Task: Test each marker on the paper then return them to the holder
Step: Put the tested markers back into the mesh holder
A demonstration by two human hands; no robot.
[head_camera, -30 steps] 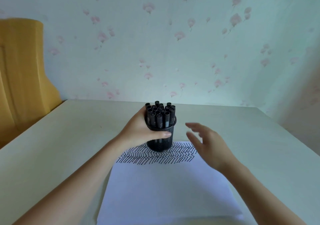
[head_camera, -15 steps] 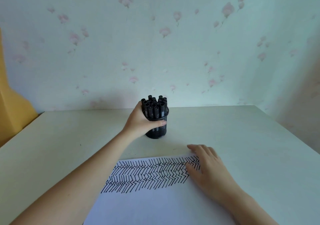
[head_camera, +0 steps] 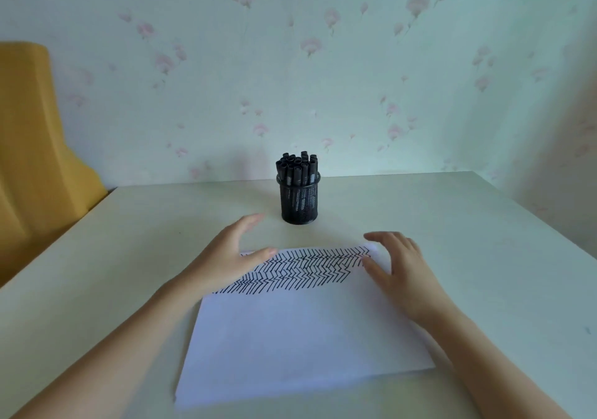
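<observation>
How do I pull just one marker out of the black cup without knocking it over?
Pinch one marker by its cap, the part that sticks up above the holder's rim, and pull straight up. The markers stand upright, packed tightly, so only their tops are free. An outer one is probably easiest. The left hand and right hand are both empty; one could steady the holder's mesh wall.

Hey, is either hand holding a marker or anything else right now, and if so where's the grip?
Nothing is held. The left hand and right hand are both open at the paper's far corners; all markers stand in the holder.
</observation>
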